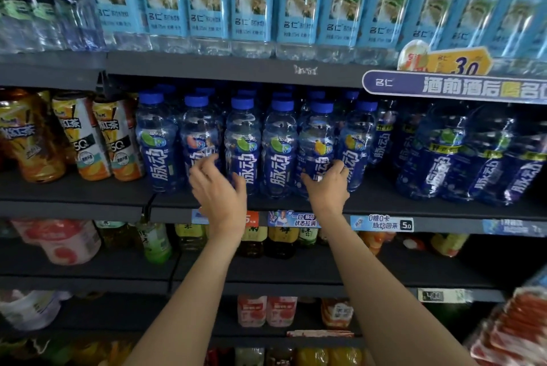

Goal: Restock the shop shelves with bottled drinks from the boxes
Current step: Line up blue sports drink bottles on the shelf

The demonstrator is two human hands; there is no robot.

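A row of blue-capped bottles with dark blue labels (242, 146) stands along the front of the middle shelf (88, 188). My left hand (220, 194) reaches up in front of the second and third bottles, fingers loosely spread and holding nothing. My right hand (327, 185) grips the lower part of one blue bottle with a yellow fruit mark (318, 134), fingers curled round its label. More of the same bottles stand behind the front row.
Shrink-wrapped packs of blue bottles (461, 155) fill the shelf's right side. Orange tea bottles (94, 137) stand at the left. Light-blue-labelled water bottles (251, 1) line the upper shelf. Lower shelves hold assorted drinks (266, 311). A red-and-white package (515, 333) sits at bottom right.
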